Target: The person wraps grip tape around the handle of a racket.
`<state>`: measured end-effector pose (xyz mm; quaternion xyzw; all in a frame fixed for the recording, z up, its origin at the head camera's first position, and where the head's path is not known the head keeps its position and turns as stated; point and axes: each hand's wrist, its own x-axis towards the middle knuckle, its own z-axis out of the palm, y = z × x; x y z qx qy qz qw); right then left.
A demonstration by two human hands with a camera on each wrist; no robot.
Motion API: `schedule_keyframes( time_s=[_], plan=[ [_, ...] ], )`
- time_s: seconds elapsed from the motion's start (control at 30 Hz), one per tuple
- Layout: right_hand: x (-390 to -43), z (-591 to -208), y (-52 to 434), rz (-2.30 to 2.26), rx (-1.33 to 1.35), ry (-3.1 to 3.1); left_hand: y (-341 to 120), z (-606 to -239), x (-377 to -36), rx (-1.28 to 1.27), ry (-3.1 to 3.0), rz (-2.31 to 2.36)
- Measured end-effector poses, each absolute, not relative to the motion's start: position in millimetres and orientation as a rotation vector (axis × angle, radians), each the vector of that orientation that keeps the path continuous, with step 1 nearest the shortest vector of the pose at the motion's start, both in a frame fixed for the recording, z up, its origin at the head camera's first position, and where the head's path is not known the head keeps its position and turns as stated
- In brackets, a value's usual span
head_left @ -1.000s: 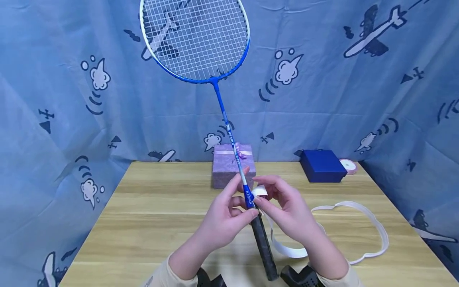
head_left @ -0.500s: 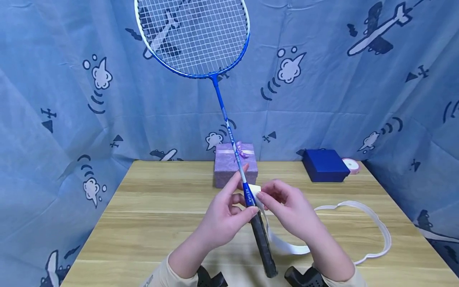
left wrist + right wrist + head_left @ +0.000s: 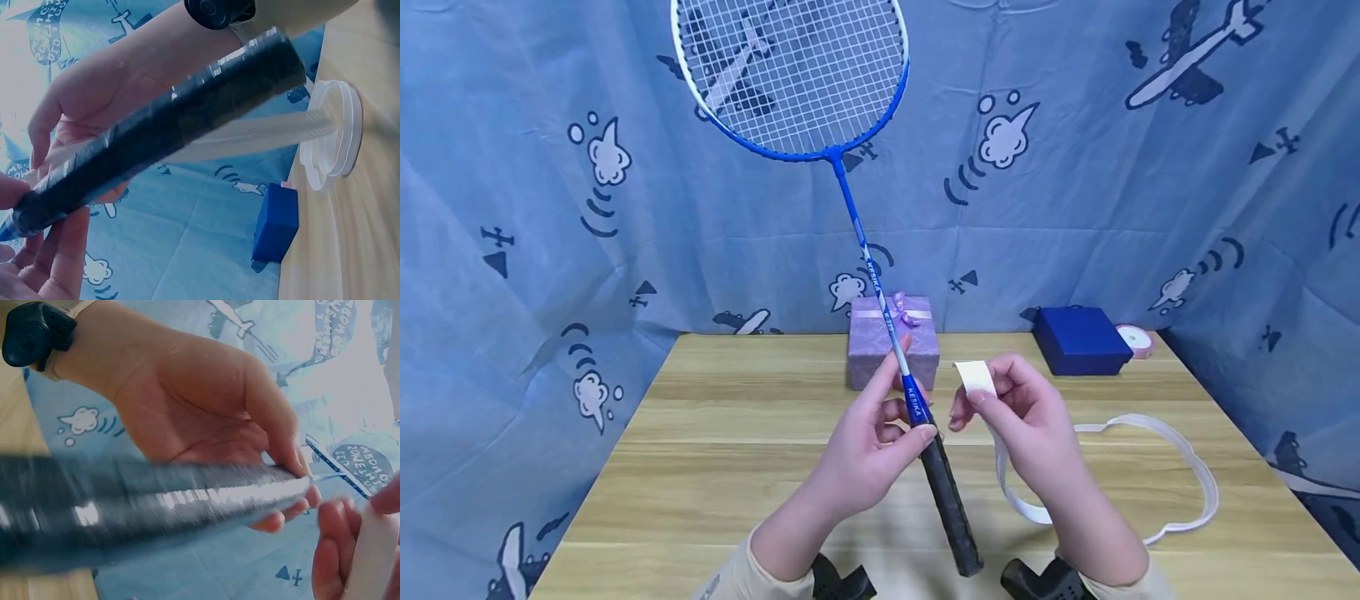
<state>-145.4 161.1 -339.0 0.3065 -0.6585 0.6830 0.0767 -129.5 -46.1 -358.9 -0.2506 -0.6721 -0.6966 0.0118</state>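
Observation:
My left hand grips a blue and white badminton racket where the blue cone meets the black handle. The racket leans up and left, its strung head partly cut off by the top edge. In the left wrist view the black handle crosses in front of the right hand. To the right of the cone, my right hand pinches a white strip close to its squared end, apart from the racket. The strip hangs down behind the right forearm and curves over the table.
A wooden table lies under the hands. At its back stand a purple gift box with a ribbon bow and a dark blue box. Beside the blue box is a pink-edged spool. A loose loop of strip lies at the right.
My right hand has drawn the strip's end away from the racket cone, to the right and slightly up. The left hand keeps its hold, and the racket head has shifted slightly left.

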Motion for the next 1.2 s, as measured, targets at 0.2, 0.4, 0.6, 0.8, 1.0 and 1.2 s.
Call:
schedule_keyframes(
  time_s=[0.2,0.4,0.6,0.8,1.0,1.2],
  plan=[
    [-144.1,-337.3,166.8,2.049,1.12,-2.038,-48.4,-357.9,-130.5,-0.826,-2.098,-2.177],
    [-145.7,-337.1,167.2,1.932,1.238,-2.17,-50.3,-358.7,-131.4,-0.873,-2.107,-2.158],
    [-149.0,-339.2,165.5,1.913,1.299,-2.232,-51.1,-359.3,-131.7,-0.95,-2.109,-2.087],
    [-149.1,-339.6,164.9,1.911,1.303,-2.239,-50.6,-359.5,-132.1,-1.028,-2.099,-2.026],
    [-149.9,-341.1,164.1,1.856,1.285,-2.262,-50.6,-360.1,-133.0,-1.057,-2.099,-2.048],
    [-151.7,-344.1,165.3,1.821,1.274,-2.282,-51.8,-358.9,-132.9,-1.091,-2.12,-2.046]
  ],
)
